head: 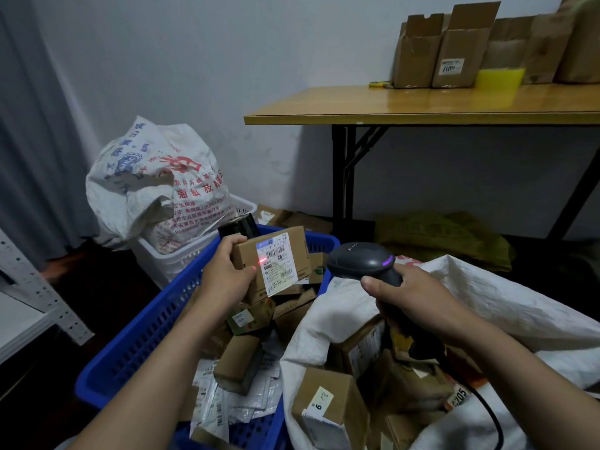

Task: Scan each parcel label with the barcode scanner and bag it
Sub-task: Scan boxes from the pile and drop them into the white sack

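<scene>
My left hand [227, 274] grips a brown parcel [246, 254] above the blue basket's [146, 326] far end; the basket is full of boxes [238, 362]. My right hand [412, 297] grips the scanner [363, 259] (red dot [261, 261] on the label [279, 266]) above the white sack [487, 297], which holds more boxes [328, 404].

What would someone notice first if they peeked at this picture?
Probably the little red light glowing on the label of the cardboard parcel, which the left hand holds up in the middle. Right beside it, the right hand grips a dark barcode scanner aimed at that label. Below sit a blue basket full of parcels on the left and a white sack with boxes inside on the right.
</scene>
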